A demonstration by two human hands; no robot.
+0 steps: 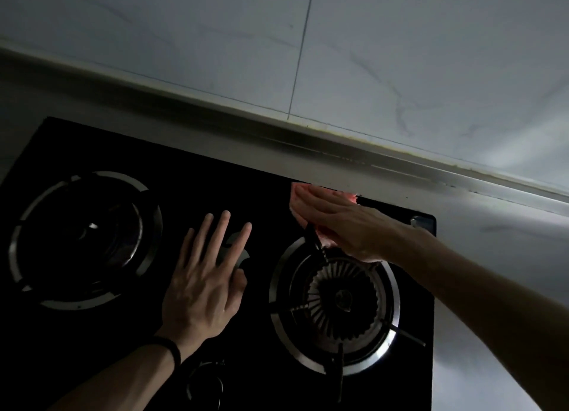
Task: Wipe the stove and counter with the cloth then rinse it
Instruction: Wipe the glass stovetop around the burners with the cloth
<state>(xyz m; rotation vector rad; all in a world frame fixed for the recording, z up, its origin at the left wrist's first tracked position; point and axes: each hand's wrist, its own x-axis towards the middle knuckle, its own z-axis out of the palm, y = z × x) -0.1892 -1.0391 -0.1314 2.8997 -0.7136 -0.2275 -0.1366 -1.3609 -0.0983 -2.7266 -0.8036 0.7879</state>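
Note:
A black glass stove with two burners fills the lower view. My right hand lies flat on a pink cloth, pressing it onto the stove's back edge just behind the right burner. Most of the cloth is hidden under the palm. My left hand rests flat on the glass between the two burners, fingers spread, holding nothing. The grey counter runs behind and to the right of the stove.
The left burner has a metal ring and pan supports. A control knob sits at the stove's front edge. A tiled wall rises behind the counter's raised back lip. The scene is dim.

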